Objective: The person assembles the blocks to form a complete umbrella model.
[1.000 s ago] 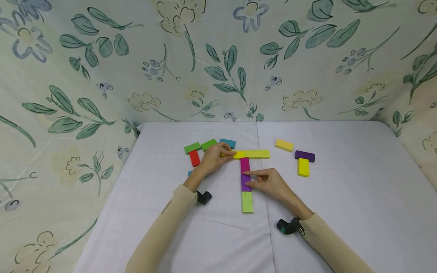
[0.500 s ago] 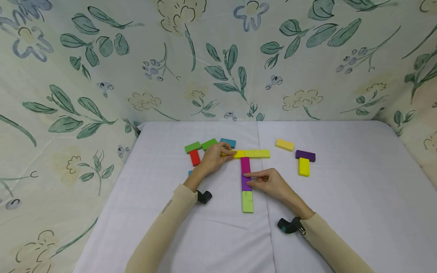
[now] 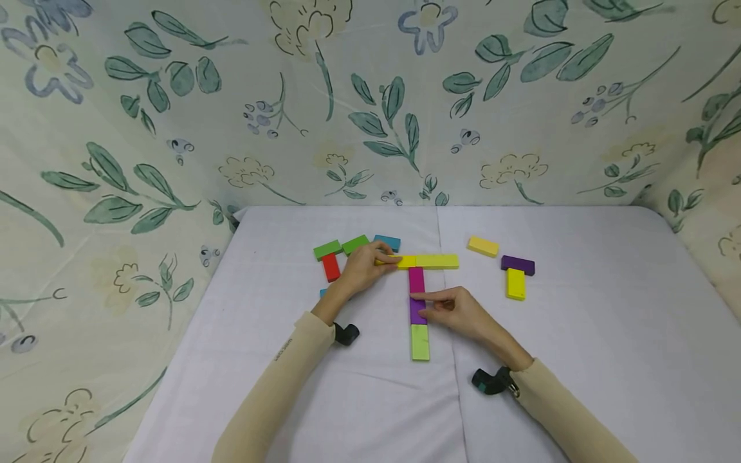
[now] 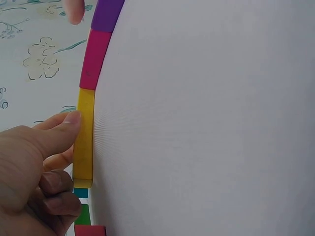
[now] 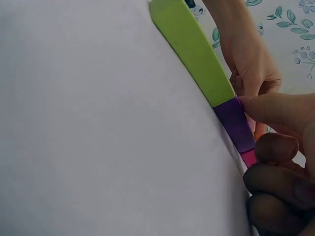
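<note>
Flat wooden blocks form a T on the white cloth in the head view. Its top bar joins a yellow block and a yellow-green block; the stem runs from a magenta block through a purple block to a lime block. My left hand pinches the yellow block near its left end, thumb in front and fingers behind. My right hand holds the purple block, index fingertip at its seam with the magenta one and thumb at its side. The remaining right fingers are curled.
Left of the T lie two green blocks, a red block and a blue block; another blue block is mostly covered by my left wrist. To the right are a pale yellow block, a dark purple block and a yellow block.
</note>
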Action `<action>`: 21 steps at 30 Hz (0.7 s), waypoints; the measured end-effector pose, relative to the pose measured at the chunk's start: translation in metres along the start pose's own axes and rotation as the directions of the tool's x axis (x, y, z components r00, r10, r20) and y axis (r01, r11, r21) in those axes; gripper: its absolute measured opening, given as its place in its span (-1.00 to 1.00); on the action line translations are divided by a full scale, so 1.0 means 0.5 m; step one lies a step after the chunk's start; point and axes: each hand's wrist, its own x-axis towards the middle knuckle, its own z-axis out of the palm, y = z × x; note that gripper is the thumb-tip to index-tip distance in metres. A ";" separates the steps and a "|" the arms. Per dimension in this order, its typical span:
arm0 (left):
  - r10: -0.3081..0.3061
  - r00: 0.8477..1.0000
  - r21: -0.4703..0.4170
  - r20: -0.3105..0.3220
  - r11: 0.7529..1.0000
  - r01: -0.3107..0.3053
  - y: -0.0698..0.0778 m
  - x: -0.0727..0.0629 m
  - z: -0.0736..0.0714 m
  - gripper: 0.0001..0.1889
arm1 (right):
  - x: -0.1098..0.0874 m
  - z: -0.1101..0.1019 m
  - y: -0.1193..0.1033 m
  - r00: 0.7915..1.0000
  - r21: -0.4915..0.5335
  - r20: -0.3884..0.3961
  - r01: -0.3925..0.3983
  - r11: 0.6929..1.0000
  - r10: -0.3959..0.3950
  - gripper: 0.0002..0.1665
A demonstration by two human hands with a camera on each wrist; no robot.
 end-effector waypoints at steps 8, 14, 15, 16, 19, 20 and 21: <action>0.004 1.000 0.007 0.004 1.000 -0.004 -0.001 0.001 0.002 -0.77 | 0.006 -0.008 -0.004 0.991 -0.017 0.128 0.050 0.999 -0.047 -0.64; 0.007 1.000 -0.003 0.002 1.000 -0.007 -0.002 0.004 0.003 -0.77 | 0.003 -0.009 -0.005 0.991 -0.033 0.121 0.060 0.998 -0.056 -0.63; 0.008 1.000 -0.005 0.001 1.000 -0.008 -0.002 0.004 0.003 -0.77 | 0.003 -0.009 -0.005 0.991 -0.034 0.120 0.067 0.997 -0.062 -0.63; 0.009 1.000 -0.004 0.001 1.000 -0.009 -0.002 0.004 0.003 -0.76 | 0.003 -0.009 -0.004 0.990 -0.035 0.119 0.075 0.997 -0.070 -0.63; 0.009 1.000 -0.002 0.003 1.000 -0.009 -0.002 0.002 0.002 -0.76 | 0.004 -0.008 -0.002 0.988 -0.028 0.122 0.099 0.995 -0.095 -0.63; 0.007 1.000 0.000 0.003 1.000 -0.007 -0.002 0.002 0.002 -0.76 | 0.004 -0.008 -0.001 0.987 -0.028 0.123 0.110 0.994 -0.106 -0.63; 0.007 1.000 0.003 0.003 1.000 -0.007 -0.002 0.002 0.002 -0.76 | 0.005 -0.008 0.000 0.986 -0.030 0.122 0.119 0.992 -0.115 -0.63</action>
